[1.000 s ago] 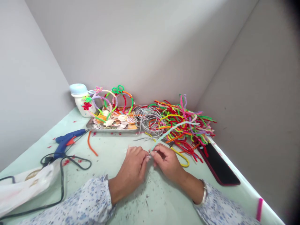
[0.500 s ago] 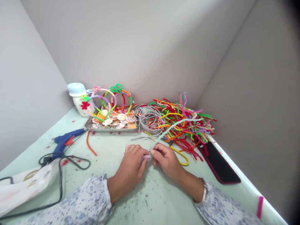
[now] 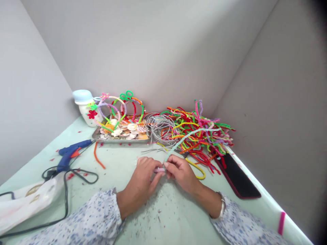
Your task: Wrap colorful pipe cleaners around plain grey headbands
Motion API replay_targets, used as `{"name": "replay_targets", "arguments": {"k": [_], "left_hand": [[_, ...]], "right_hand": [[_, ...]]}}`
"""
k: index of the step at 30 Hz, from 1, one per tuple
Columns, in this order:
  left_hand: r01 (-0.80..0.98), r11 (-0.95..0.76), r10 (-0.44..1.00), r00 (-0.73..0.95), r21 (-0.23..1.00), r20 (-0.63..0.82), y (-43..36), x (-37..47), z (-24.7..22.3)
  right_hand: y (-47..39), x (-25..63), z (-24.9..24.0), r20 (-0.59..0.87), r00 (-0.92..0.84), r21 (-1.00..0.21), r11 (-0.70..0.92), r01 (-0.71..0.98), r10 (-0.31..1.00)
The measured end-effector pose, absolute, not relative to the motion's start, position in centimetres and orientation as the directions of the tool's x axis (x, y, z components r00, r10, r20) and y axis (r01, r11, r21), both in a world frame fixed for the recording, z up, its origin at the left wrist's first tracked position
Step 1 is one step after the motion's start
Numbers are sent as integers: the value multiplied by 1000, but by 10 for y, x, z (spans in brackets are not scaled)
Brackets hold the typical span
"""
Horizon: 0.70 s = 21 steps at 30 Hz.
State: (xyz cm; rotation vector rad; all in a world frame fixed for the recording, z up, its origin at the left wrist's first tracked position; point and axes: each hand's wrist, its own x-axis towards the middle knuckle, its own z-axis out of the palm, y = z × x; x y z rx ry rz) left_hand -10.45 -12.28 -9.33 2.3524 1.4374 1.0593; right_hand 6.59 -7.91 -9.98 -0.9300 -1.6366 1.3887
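My left hand (image 3: 144, 177) is closed around a short wrapped piece in pale purple pipe cleaner (image 3: 159, 170), whose end shows between thumb and forefinger. Right beside it, my right hand (image 3: 181, 172) pinches a light mint pipe cleaner (image 3: 185, 137) near its lower end. The mint strand rises from the fingertips and curves away to the right over a heap of pipe cleaners. The two strands meet between my fingertips, where the fingers hide how they join.
Behind my hands are a coil of silver wire (image 3: 163, 127), heaped pipe cleaners (image 3: 204, 126), a metal tray (image 3: 120, 140) of shells, decorated hoops (image 3: 117, 105) and a white jar (image 3: 88, 110). A blue glue gun (image 3: 67, 154) with cord lies left; a black flat object (image 3: 241, 178) lies right.
My left thumb and fingers have shifted slightly around the purple piece. My right hand keeps its pinch on the mint pipe cleaner, and the view has moved a little.
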Motion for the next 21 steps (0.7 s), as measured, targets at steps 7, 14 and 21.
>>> {"name": "replay_targets", "arguments": {"k": [7,14,21], "left_hand": [[694,-570,799,344,440,494,-122,-106,-89],[695,-601,771,372,396,517,-121,-106,-91],[700,-594,775,366,397,515,-120,-107,-90]], "right_hand": [[-78,65,-96,4,-456,-1000,15,21,890],[-78,66,-95,14,-464,-996,54,73,886],[-78,65,-92,-24,-463,-996,18,85,886]]}}
